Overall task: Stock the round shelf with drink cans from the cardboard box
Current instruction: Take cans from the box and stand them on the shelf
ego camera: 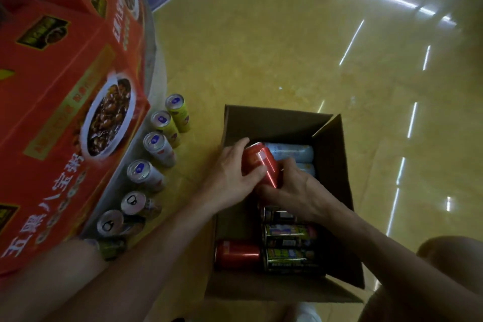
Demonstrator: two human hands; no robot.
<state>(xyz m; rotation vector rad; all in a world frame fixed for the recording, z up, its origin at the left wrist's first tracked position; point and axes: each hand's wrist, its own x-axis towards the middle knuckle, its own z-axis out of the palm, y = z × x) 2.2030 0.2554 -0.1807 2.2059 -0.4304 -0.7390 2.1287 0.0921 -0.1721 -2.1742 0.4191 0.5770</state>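
Over the box (264, 123), a red can (261, 162) is gripped by left hand (230, 175) and right hand (295, 191), seemingly to be lifted out toward the shelf (156, 70).

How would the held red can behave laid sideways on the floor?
Red can: a smooth cylinder, so it would probably roll on the glossy floor. Its shiny skin looks slippery; left hand and right hand both grip it.

The scene is dim and warm-toned, with long white streaks of overhead-light glare reflected in the glossy floor (261, 47) at the right. The inside of the cardboard box (266, 123) lies in deep shadow. The whole frame is soft and hazy, and wide-angle distortion bends and blurs the red cartons (52, 112) at the left edge.
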